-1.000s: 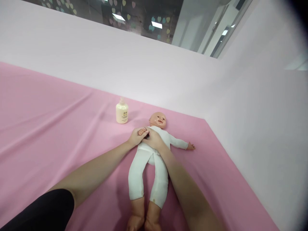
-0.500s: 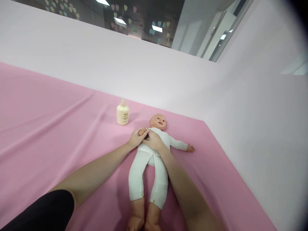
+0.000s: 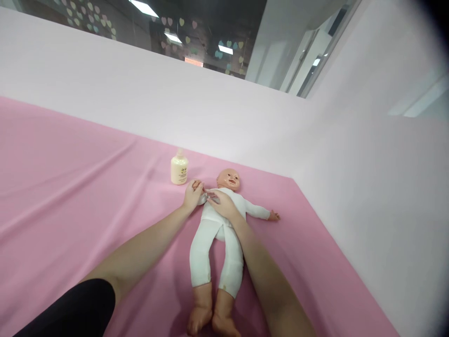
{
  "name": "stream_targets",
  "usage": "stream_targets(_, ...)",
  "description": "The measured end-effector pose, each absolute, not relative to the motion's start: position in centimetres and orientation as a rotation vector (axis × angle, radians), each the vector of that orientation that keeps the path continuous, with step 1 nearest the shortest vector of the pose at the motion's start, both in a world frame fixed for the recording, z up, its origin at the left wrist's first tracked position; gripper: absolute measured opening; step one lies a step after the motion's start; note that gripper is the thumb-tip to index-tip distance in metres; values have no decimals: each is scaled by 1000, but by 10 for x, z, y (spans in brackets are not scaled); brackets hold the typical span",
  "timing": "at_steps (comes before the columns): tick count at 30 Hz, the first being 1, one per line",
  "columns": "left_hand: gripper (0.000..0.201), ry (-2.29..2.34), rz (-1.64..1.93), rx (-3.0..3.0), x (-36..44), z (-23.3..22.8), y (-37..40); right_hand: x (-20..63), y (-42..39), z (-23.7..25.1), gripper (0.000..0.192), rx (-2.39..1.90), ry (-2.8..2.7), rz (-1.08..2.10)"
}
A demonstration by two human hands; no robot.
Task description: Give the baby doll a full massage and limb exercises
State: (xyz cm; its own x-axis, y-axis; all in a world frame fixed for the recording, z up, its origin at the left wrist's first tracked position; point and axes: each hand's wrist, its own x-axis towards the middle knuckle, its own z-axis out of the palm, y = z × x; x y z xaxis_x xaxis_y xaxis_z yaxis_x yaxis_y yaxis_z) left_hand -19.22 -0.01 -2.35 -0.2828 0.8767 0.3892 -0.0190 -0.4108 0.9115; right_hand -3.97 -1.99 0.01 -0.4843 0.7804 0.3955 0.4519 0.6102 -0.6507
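"Doll (image 3: 214,217): which way does it lie?"
"Face up on the pink sheet (image 3: 87,201), head farthest, feet nearest"
"Grip?"
"Left hand (image 3: 192,196), nearer the bottle (image 3: 179,170), clasps its small fist (image 3: 197,185); right hand (image 3: 223,204) lies over its chest, whether gripping I can't tell"

- The doll (image 3: 214,223) lies on the cover (image 3: 87,187), head (image 3: 228,179) at the far end, feet (image 3: 199,319) at the near end.
- The bottle (image 3: 179,170) stands on the cover, left of the doll's head.
- The left hand (image 3: 191,197) is around the doll's arm on the left, just nearer than the bottle.
- The right hand (image 3: 223,205) is over the doll's torso.
- The doll's other arm (image 3: 257,210) stretches right.
- Behind the cover rises the far wall (image 3: 140,98), the window (image 3: 210,28) above.
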Motion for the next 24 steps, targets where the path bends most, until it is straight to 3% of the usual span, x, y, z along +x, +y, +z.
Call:
stream_targets(10, 5, 1407, 1948, 1190, -249, -25, 17, -23, -51, 3, 27, -926, -2231, 586)
stream_targets(24, 6, 1847, 1694, 1518, -293, -25, -1, 23, -129, 1, 54, -1131, -2290, 716)
